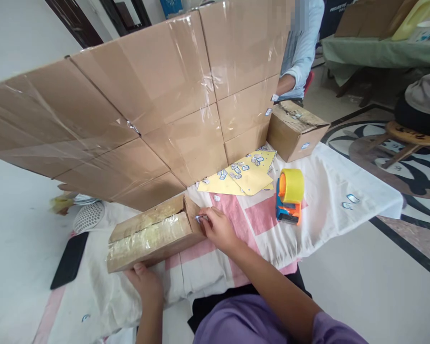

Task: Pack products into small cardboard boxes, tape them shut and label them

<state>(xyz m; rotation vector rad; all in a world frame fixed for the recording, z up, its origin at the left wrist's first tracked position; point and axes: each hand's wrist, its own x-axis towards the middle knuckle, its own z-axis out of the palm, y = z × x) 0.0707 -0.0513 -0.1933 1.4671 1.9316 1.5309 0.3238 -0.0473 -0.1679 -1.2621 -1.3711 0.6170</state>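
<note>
A small cardboard box point(161, 234) with clear tape along its top lies in front of me on the cloth-covered table. My left hand point(145, 282) grips its lower near edge at the left, the fingertips partly hidden beneath it. At the box's right end, my right hand point(217, 227) pinches a small blue-and-white paper sticker point(199, 218) against or very close to the cardboard; contact is hard to make out. Yellow paper sheets point(252, 177) with several similar outlined pieces on them lie just beyond my right hand. One loose piece point(217, 198) rests on the cloth.
A tall taped cardboard partition point(179, 95) stands across the table. To the right are a tape dispenser point(289, 196) with yellow tape and another cardboard box point(295, 131), near a co-worker's hand point(285, 85). A black phone point(70, 260) lies left, beside a white perforated object point(89, 217).
</note>
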